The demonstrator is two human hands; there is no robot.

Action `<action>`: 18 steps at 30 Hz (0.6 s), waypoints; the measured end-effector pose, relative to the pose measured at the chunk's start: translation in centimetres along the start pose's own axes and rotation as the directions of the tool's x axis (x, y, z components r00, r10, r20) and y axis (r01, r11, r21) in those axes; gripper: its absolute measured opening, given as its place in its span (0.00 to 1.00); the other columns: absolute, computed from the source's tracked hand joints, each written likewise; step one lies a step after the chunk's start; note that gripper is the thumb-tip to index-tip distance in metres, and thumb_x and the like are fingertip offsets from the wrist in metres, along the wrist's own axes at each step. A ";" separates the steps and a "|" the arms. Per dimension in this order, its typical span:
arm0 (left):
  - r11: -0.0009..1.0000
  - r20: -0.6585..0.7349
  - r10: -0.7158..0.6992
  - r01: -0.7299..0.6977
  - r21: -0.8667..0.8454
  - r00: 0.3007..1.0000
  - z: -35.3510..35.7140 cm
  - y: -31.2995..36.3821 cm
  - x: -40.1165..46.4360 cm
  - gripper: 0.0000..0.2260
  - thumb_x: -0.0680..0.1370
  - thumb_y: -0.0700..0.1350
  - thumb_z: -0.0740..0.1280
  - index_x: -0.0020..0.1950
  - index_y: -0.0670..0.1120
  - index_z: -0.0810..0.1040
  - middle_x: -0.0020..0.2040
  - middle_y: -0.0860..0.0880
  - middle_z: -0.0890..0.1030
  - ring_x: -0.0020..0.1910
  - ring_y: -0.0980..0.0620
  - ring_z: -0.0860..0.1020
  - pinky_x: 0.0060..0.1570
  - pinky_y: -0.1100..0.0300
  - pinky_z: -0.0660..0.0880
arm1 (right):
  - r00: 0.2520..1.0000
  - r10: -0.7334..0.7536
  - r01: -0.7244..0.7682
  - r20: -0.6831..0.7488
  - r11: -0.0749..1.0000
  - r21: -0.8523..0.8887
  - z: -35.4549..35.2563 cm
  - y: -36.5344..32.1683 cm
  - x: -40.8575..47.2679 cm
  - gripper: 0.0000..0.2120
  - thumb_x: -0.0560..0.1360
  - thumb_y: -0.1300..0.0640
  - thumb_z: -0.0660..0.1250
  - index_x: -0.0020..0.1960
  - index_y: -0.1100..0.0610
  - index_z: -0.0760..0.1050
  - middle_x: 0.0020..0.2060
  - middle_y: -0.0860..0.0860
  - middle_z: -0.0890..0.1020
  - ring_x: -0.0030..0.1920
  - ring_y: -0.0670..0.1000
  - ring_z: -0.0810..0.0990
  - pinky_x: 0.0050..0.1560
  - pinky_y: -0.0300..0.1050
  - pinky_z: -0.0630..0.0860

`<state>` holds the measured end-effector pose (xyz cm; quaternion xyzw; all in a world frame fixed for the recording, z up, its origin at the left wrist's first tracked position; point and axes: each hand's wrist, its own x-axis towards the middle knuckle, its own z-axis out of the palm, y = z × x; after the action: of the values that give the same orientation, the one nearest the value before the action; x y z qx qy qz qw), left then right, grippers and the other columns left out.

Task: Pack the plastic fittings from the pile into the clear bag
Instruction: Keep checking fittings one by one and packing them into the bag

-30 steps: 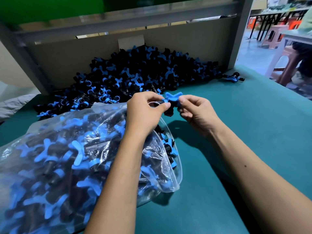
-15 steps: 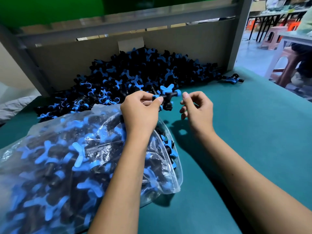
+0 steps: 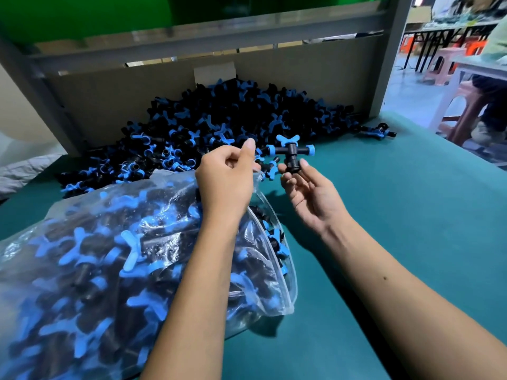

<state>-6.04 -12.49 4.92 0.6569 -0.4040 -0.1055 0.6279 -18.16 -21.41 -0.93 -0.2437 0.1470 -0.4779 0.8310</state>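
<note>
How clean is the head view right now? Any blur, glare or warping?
Head view: clear bag glares, its near end blurred; right hand with its fitting fairly sharp; left hand throws a shadow on the table; frame posts bow, wide-angle.

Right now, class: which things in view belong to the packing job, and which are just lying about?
Part of the job:
- pile of fittings
- clear bag, its mouth held by the left hand
- fitting pinched in the right hand

Lying about:
- stray fitting on the green table
- pink stool
- cardboard backboard
</note>
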 end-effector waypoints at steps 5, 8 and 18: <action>0.979 -0.025 -0.086 0.080 -0.187 0.996 -0.5 0.8 0.0 0.11 0.82 0.48 0.69 0.42 0.44 0.83 0.34 0.50 0.85 0.34 0.40 0.78 0.38 0.48 0.78 | 0.997 0.020 -0.016 0.069 0.998 -0.058 -0.6 -0.9 -0.1 0.08 0.76 0.61 0.69 0.52 0.65 0.79 0.44 0.61 0.83 0.38 0.50 0.80 0.34 0.34 0.79; 0.933 -0.053 -0.142 0.115 -0.341 0.988 -0.9 1.6 0.2 0.08 0.82 0.42 0.69 0.44 0.43 0.81 0.30 0.55 0.81 0.29 0.55 0.73 0.35 0.57 0.71 | 0.976 0.000 0.099 0.216 0.889 -0.447 -0.8 -2.1 -0.2 0.10 0.67 0.61 0.76 0.48 0.54 0.84 0.45 0.53 0.84 0.40 0.49 0.82 0.36 0.36 0.78; 0.903 -0.058 0.308 -0.311 -0.298 0.950 -1.3 4.7 0.0 0.08 0.82 0.39 0.68 0.45 0.37 0.80 0.36 0.50 0.78 0.34 0.57 0.74 0.38 0.59 0.72 | 0.798 0.113 0.434 0.592 0.573 -0.695 3.5 -0.8 -1.4 0.12 0.66 0.74 0.76 0.47 0.65 0.83 0.48 0.62 0.83 0.49 0.56 0.80 0.56 0.49 0.78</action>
<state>-7.10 -10.96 9.43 0.4808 -0.4790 -0.0624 0.7318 -17.75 -19.57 2.48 -0.7377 0.0634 -0.3381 0.5809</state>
